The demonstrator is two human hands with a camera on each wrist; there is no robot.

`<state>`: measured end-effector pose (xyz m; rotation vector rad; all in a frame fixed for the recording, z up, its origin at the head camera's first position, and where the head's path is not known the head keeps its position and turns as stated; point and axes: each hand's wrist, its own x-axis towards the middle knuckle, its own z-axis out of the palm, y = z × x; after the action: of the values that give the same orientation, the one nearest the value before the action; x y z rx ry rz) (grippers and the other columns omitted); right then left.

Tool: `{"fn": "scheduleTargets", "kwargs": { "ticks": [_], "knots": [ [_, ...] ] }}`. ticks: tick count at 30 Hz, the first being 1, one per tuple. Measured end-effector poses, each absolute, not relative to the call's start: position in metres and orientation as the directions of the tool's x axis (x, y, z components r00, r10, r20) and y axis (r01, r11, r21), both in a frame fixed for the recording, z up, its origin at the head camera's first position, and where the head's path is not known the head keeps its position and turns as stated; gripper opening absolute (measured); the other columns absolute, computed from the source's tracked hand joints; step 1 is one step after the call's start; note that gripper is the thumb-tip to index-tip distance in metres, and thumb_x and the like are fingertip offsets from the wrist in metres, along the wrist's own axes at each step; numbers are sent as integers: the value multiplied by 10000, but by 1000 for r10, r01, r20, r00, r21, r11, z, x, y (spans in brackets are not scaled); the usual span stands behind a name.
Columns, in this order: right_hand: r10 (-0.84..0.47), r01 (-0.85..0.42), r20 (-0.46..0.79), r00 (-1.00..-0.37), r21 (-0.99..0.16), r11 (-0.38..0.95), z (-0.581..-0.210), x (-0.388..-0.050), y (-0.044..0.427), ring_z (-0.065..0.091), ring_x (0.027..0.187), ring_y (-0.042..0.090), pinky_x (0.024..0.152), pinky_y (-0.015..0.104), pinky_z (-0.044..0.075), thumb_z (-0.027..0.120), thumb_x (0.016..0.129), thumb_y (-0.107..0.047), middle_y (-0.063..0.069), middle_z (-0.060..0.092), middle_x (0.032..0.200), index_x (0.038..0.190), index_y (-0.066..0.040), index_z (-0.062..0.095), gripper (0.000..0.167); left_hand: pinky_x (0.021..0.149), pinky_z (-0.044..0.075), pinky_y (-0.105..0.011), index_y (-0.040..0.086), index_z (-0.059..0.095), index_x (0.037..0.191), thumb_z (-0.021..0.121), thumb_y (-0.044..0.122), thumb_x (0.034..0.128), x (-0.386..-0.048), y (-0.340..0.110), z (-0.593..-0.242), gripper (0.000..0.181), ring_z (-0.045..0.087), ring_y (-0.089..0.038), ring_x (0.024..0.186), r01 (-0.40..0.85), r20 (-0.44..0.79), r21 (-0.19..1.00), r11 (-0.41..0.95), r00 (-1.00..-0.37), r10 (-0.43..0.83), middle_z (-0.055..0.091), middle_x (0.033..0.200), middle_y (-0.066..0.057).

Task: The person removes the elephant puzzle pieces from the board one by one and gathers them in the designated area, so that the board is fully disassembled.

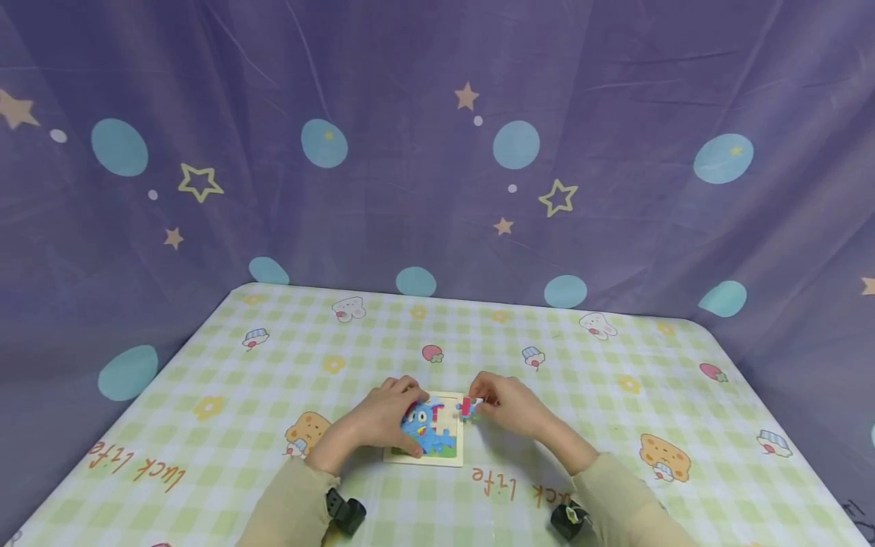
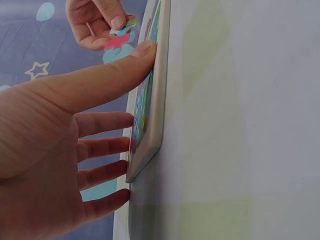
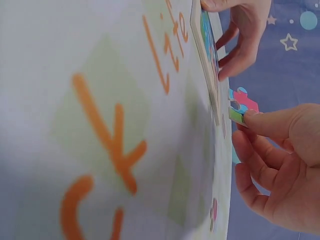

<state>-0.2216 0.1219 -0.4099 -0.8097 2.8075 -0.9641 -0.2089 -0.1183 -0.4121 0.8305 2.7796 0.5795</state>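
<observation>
"Start big. What's there?"

"One purple curtain [image 1: 424, 190], printed with spots and stars, behind one table [image 1: 581, 387] in a green-and-white checked cloth."

"And the person?"

"Two pale sleeves [image 1: 290, 505] reaching in from the near side, and two bare hands."

"Doing what?"

"The left hand [image 1: 383, 414] is spread wide, fingers fairly straight, its thumb on the near part of one puzzle board [image 1: 459, 441] and its fingers toward the far edge. The right hand [image 1: 509, 403] is drawn into a pinch, thumb and fingertips gripping one loose piece [image 3: 246, 103]."

"Which way does the board face?"

"It's on the cloth, partly under the left hand. Its blue creature stands upright for the person, green ground along the near edge. The board looks close to square; with its left side covered, I can't tell a long axis."

"Anything smaller?"

"Two black wrist cameras [image 1: 349, 516], one at each cuff. Smallest is that single piece, held off the cloth; from the head view it shows over the board's right rim. Its green part is by the right thumb, the pink part pointing away. Fingers cover one end, so its long axis I can't tell."
</observation>
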Motion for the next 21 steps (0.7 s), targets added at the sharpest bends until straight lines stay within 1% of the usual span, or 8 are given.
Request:
{"fn": "scheduleTargets", "kwargs": {
  "ticks": [12,21],
  "knots": [
    [-470,-433,111,-876,-612,662,-416,-225,144,511,661,63,633,223,424,624,799,0,-58,584,749,844,-130,590,141,908,343,-483,65,517,1241,799,412,631,-208,-118,-412,756,390,-261,1098,487,-61,424,764,-826,560,440,1230,-71],
    [-433,-398,99,-896,-611,684,-416,-224,158,497,647,73,621,225,416,631,792,-20,-37,580,777,852,-126,597,127,906,347,-480,70,516,1241,794,427,631,-209,-119,-413,760,394,-262,1101,491,-55,420,763,-825,562,442,1228,-67]
  ]
}}
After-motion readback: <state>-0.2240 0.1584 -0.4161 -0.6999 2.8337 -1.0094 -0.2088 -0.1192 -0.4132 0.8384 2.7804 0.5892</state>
